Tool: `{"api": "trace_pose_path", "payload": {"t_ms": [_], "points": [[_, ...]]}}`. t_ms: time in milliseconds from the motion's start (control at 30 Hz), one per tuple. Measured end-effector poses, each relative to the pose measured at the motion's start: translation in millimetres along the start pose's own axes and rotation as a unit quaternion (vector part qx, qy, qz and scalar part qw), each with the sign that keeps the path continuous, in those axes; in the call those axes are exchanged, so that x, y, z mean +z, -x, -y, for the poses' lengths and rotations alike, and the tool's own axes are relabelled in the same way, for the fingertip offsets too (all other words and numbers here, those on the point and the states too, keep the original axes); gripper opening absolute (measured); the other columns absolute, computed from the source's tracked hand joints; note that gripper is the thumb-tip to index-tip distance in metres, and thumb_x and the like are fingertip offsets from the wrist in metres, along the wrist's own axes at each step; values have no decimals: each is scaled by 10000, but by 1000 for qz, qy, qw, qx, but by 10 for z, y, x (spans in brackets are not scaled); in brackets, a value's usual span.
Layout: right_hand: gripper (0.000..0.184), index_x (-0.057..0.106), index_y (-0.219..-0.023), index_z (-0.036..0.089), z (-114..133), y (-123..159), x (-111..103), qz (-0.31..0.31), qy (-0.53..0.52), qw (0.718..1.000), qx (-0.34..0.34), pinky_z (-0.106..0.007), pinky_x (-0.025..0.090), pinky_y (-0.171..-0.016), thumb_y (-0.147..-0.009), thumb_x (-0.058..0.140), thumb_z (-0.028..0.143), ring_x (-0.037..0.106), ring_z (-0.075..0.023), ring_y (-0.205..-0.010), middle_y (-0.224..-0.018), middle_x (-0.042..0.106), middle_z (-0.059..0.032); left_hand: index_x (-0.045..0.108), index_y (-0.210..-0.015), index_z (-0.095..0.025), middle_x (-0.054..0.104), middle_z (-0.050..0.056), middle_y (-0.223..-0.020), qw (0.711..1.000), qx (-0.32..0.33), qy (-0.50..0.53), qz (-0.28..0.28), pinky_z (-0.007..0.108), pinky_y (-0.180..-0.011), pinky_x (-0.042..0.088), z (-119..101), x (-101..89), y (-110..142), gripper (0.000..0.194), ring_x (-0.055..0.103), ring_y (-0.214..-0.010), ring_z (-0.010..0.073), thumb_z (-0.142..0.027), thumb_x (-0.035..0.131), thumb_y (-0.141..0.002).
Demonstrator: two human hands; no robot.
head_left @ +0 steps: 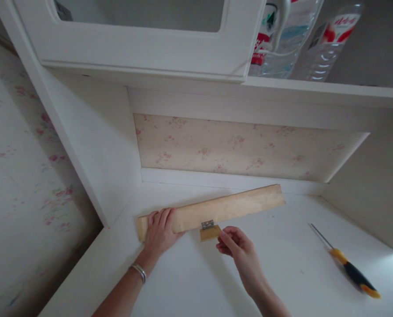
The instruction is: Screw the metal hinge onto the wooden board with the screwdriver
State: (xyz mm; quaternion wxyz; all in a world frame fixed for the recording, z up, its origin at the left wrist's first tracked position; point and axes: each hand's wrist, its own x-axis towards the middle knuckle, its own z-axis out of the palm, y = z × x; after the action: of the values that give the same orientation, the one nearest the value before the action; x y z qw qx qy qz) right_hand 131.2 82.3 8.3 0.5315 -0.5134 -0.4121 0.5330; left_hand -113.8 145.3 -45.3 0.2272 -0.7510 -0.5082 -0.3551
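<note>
A long pale wooden board (229, 205) lies slantwise across the white surface, its right end farther from me. My left hand (161, 229) grips the board near its left end, fingers over the top and thumb along the near edge. A small metal hinge (207, 224) sits at the board's near edge and joins it to a small wooden block (209, 234). My right hand (234, 246) pinches the right end of that block between thumb and fingers. A silver bracelet circles my left wrist.
On the right of the white tabletop (190, 286) rests a screwdriver (348, 266) with a yellow and black handle. Side panels (90, 141) rise left and right. Overhead hangs a white cabinet (143, 48), with plastic bottles (331, 39) on its open shelf.
</note>
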Motion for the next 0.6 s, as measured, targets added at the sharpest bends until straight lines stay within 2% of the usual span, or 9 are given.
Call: {"api": "trace_pose_path", "payload": {"t_ms": [167, 300, 433, 600], "points": [[367, 564, -886, 190, -108, 28, -47, -6, -5, 1000, -2, -302, 507, -654, -711, 684, 490, 628, -168, -658, -722, 633, -14, 544, -1181, -116, 599, 170, -1109, 1000, -3, -6, -2, 482, -959, 330, 2, -8, -11, 647, 542, -1005, 297, -527, 681, -701], [383, 553, -906, 203, -361, 33, -170, -9, -8, 1000, 9, -321, 509, -677, -696, 693, 492, 632, -174, -668, -737, 630, -3, 541, -1179, -114, 603, 165, -1104, 1000, -5, -10, -7, 479, -963, 332, 3, -16, -17, 648, 544, -1005, 292, -512, 696, -692], [413, 558, -880, 208, -651, -71, -274, -23, -9, 1000, 6, -341, 512, -706, -646, 719, 508, 637, -189, -703, -773, 645, -19, 546, -1171, -113, 607, 165, -1094, 1000, -5, -8, -11, 478, -965, 332, 0, -13, -13, 637, 547, -1002, 291, -534, 672, -710], [386, 525, -912, 224, -838, -262, -307, -7, 16, 1000, -2, -335, 504, -741, -699, 669, 511, 644, -198, -783, -871, 673, -47, 553, -1166, -112, 609, 166, -1086, 1000, -3, -10, -22, 481, -954, 343, -2, -1, -12, 623, 549, -1002, 291, -540, 655, -724]]}}
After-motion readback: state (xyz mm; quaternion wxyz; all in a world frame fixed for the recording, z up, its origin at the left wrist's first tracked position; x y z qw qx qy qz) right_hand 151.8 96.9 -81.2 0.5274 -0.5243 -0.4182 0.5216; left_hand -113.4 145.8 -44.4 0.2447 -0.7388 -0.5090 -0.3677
